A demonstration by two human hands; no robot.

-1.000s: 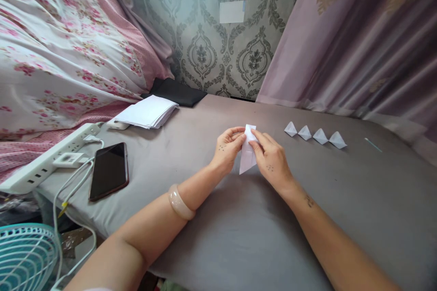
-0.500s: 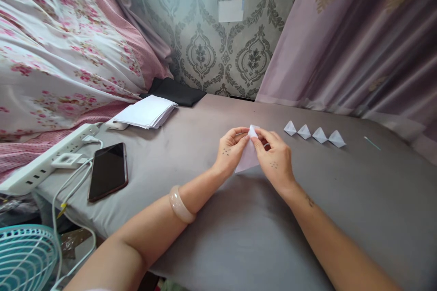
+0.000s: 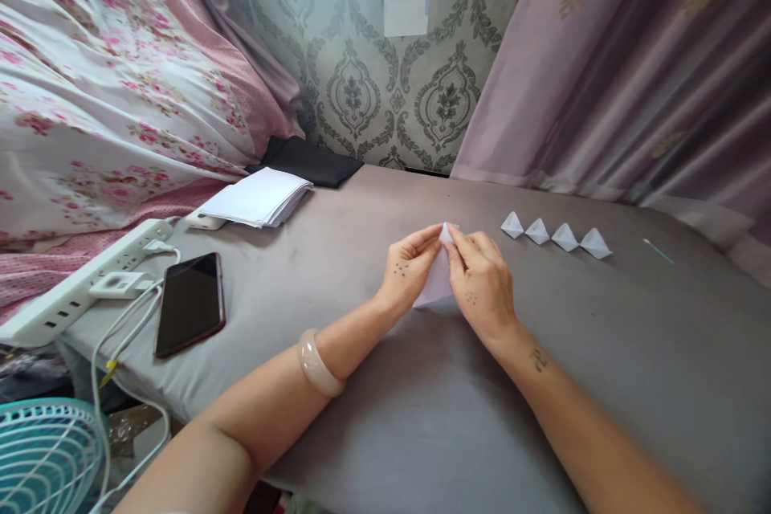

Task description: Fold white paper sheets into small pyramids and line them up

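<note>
Between my hands is a partly folded sheet of white paper point(image 3: 434, 283), its pointed tip up and its lower part hanging toward me. My left hand point(image 3: 409, 263) pinches it from the left, fingertips close to the tip. From the right, my right hand point(image 3: 483, 277) grips the same tip with thumb and index finger, its other fingers curled behind. Part of the paper is hidden by the hands. Several small folded paper shapes point(image 3: 565, 238) stand in a row to the right of my right hand.
On the grey cloth-covered surface point(image 3: 361, 385) lie a stack of white paper point(image 3: 256, 197), a black folded item point(image 3: 313, 161), a phone point(image 3: 191, 303) and a thin stick point(image 3: 658, 250). A power strip point(image 3: 48, 313) with cables runs along the left edge, above a fan point(image 3: 48, 454).
My right hand has turned slightly, its thumb and index finger closing higher around the paper's tip. The left hand stays nearly in place.
</note>
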